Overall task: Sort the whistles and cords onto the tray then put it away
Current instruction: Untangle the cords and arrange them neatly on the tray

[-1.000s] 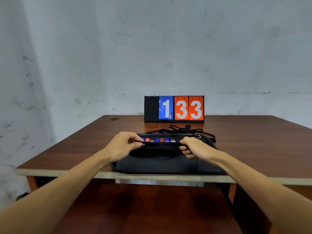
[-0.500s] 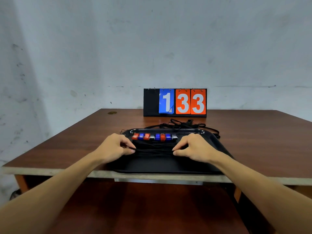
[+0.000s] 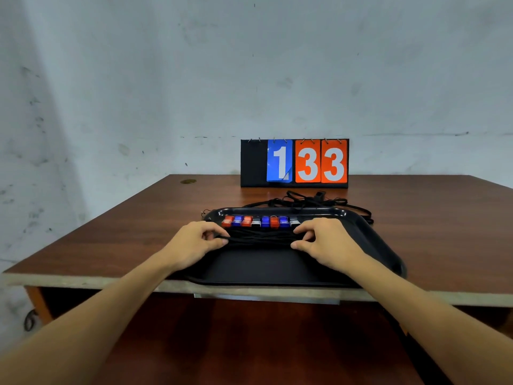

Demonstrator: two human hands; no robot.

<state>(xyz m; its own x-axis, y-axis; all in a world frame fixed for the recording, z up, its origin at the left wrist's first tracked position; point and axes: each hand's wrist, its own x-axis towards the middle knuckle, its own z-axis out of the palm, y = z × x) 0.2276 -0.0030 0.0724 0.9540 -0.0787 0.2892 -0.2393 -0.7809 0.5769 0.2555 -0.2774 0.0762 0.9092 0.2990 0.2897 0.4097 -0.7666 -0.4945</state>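
Note:
A black tray (image 3: 369,234) lies at the near edge of the brown table (image 3: 138,226). Along its far side runs a row of several red, blue and white whistles (image 3: 261,221). Just in front of that row a bundle of black cords (image 3: 259,238) lies stretched across the tray. My left hand (image 3: 195,241) pinches the bundle's left end and my right hand (image 3: 323,241) pinches its right end, both resting low on the tray. More black cords (image 3: 308,202) lie tangled on the table behind the tray.
A flip scoreboard (image 3: 294,163) showing 1 and 33 stands at the back of the table against the pale wall. The tray's near rim overhangs the table's front edge slightly. Bare wood lies left and right of the tray.
My hands have lowered the cord bundle from above the tray down onto it, in front of the whistles. My view has shifted so the whistle row shows fully.

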